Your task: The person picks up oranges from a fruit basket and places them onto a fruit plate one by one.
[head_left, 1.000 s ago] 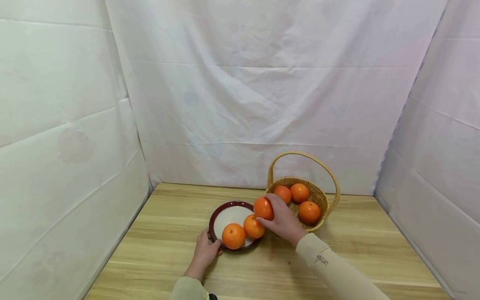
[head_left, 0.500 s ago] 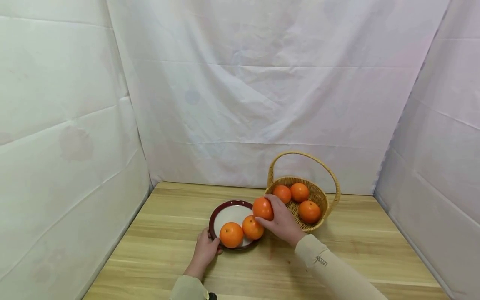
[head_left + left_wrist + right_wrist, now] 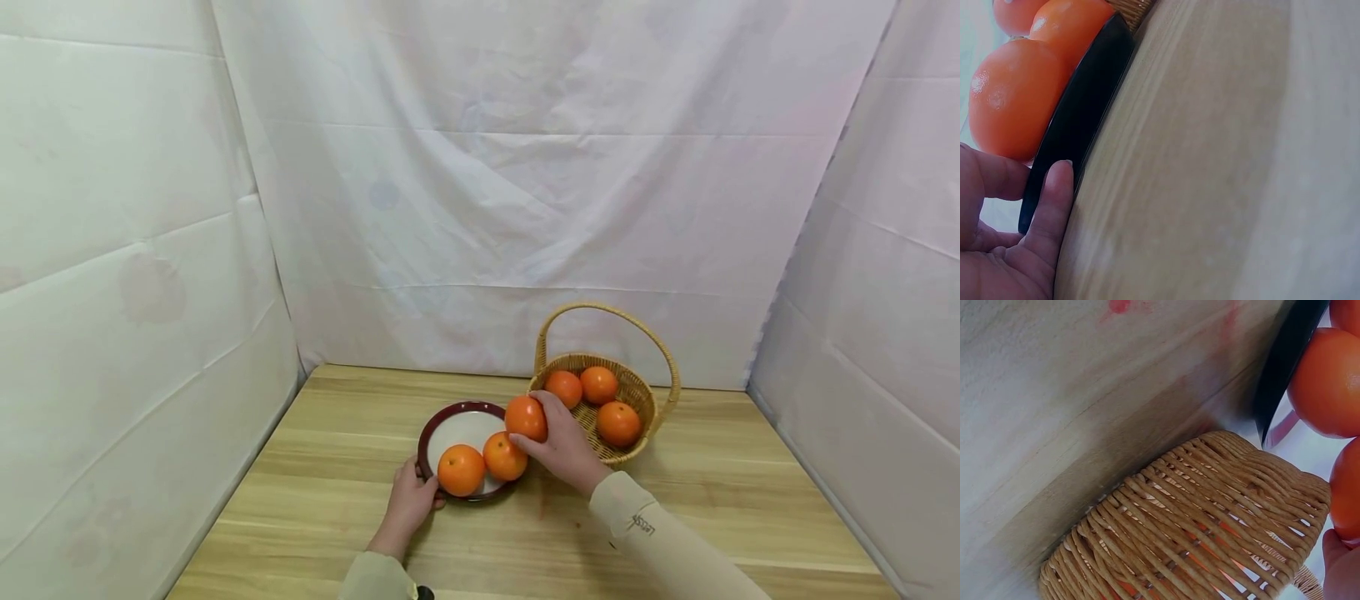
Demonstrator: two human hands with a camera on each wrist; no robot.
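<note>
My right hand [image 3: 567,446] grips an orange [image 3: 527,418] over the right side of a plate, close to the basket's rim. The plate [image 3: 444,433] is white inside with a dark red rim and bears two oranges, one in front [image 3: 461,470] and one to its right [image 3: 506,457]. My left hand [image 3: 411,502] pinches the plate's near left edge; in the left wrist view the thumb and a finger lie on either side of the dark rim [image 3: 1085,94]. In the right wrist view only a fingertip [image 3: 1340,565] shows, against the held orange [image 3: 1347,487].
A wicker basket [image 3: 643,398] with a tall arched handle stands right of the plate and holds three oranges [image 3: 618,424]. The wooden table [image 3: 360,417] bears both. White cloth [image 3: 480,208] hangs behind and along both sides.
The two oranges on the plate have shifted slightly to the left. My right hand with its orange has moved a little left; my left hand stays at the plate's edge.
</note>
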